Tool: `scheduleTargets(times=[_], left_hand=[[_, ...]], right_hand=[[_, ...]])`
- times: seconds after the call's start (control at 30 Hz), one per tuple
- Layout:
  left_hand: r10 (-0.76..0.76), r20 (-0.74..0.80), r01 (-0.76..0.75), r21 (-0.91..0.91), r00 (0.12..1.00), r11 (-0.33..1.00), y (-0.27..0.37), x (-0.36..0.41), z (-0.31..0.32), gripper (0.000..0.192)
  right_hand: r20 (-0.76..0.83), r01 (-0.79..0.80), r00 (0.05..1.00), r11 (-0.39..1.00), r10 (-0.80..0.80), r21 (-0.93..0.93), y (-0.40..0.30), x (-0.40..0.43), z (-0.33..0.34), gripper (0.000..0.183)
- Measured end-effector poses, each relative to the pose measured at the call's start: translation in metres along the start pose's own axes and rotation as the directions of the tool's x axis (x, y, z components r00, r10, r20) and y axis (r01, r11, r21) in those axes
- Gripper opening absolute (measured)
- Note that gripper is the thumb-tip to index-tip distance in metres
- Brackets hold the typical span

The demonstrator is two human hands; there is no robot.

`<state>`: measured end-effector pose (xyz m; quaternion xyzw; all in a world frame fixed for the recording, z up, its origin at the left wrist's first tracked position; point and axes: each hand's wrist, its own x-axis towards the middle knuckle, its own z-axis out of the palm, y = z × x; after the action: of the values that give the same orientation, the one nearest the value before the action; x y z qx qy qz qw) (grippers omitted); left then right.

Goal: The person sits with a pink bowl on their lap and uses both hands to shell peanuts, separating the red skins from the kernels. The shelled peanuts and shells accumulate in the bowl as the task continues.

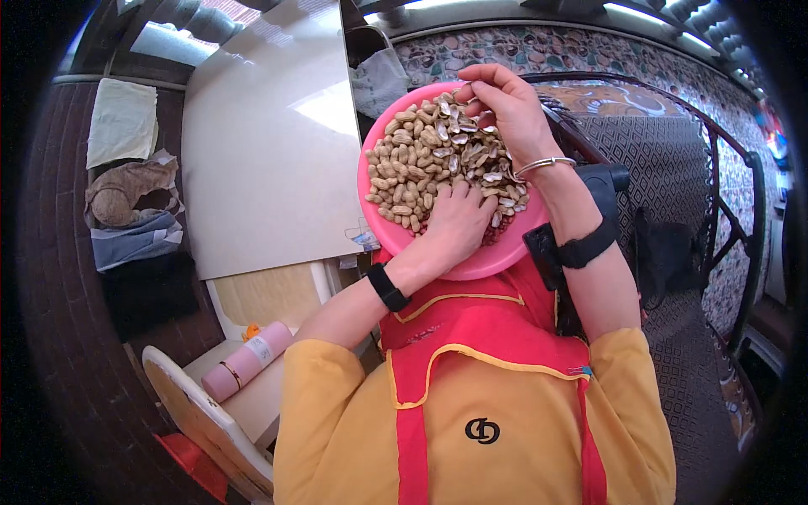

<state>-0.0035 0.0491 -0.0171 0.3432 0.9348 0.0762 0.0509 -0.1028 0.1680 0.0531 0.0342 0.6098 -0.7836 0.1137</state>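
A pink plastic basin (386, 235) rests at my lap, over a red apron (467, 322). Unshelled peanuts (398, 164) fill its left part, and split peanut shells (473, 151) lie towards the right. Reddish shelled kernels (493, 235) are at the near side. My left hand (459, 218) reaches palm down into the basin, its fingertips among the nuts and shells; whether it grips anything is hidden. Above the basin's far right rim, my right hand (502, 101) is raised with thumb and forefinger close together; a small dark bit seems to be between them, too small to identify.
A pale tabletop (265, 145) stands left of the basin. Beyond it, folded cloths (123, 123) lie at the far left. A pink cylinder (247, 361) rests on a white chair (189, 391). Dark metal railings (713, 126) curve along the right, beside patterned flooring (650, 164).
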Motion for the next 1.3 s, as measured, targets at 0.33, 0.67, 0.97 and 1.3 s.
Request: scheduleTargets(times=[0.33, 0.67, 0.97, 1.3], left_hand=[[-0.136, -0.095, 0.119, -0.166, 0.986, 0.979, 0.003, 0.012, -0.013, 0.038], [0.042, -0.072, -0.057, -0.222, 0.997, 0.973, 0.01, 0.006, 0.009, 0.049], [0.059, 0.04, -0.051, -0.185, 0.997, 0.981, 0.007, 0.012, 0.003, 0.057], [0.164, 0.165, -0.142, -0.136, 0.973, 0.98, 0.002, 0.003, -0.001, 0.049]], right_hand=[[0.011, -0.002, 1.0, 1.0, 0.002, 0.005, 0.0, 0.001, -0.001, 0.019], [0.044, -0.009, 0.999, 1.0, 0.011, -0.03, 0.002, 0.002, -0.002, 0.019], [0.021, -0.02, 1.0, 0.999, 0.021, -0.045, 0.0, 0.001, 0.001, 0.02], [0.06, -0.036, 0.997, 0.997, 0.04, -0.063, 0.001, 0.001, 0.0, 0.019]])
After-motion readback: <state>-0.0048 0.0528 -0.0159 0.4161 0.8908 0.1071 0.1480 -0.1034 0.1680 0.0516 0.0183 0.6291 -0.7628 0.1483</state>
